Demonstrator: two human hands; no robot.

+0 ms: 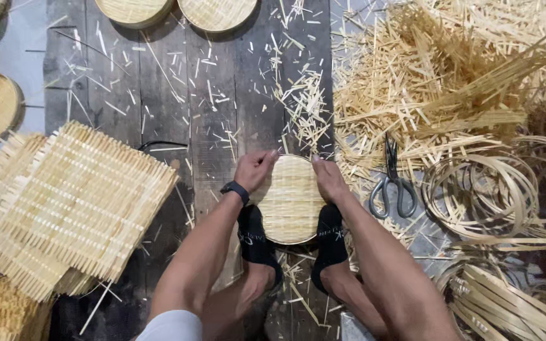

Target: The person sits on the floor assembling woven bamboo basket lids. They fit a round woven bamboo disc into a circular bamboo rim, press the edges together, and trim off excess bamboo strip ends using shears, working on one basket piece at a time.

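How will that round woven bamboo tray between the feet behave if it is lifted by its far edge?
The round woven bamboo tray probably feels light, being thin pale strips. It likely stays fairly stiff, since a bent hoop rims the weave, though the middle may flex. Both the left hand and right hand press its far edge while the black-socked feet brace it, so it may slide on the plank floor.

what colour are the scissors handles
Grey metal, same as the blades; scissors show in the head view.
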